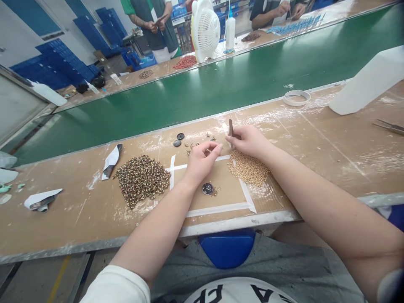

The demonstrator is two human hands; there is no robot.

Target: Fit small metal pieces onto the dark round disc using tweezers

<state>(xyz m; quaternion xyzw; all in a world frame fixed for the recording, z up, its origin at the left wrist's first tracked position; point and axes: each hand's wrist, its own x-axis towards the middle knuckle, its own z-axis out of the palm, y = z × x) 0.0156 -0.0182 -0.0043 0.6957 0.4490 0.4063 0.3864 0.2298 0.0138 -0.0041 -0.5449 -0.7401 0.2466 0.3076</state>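
My right hand is closed around a brown, flat, narrow strip that points upward. It hovers at the back edge of a pile of small tan round pieces. Thumb and fingertips pressed together, my left hand is in a pinch over the tape-marked area; whatever it may hold is too small to make out. Nearer me lies a shiny black round disc with a few tiny parts beside it. Left of that hand is a heap of small brass-coloured and dark pieces. Behind it rest small black discs and loose metal bits.
A green conveyor belt runs behind the cardboard-covered table. At right are a tape roll, a white plastic container and tweezers. Folded scraps lie left. Across the belt stand a fan and other people.
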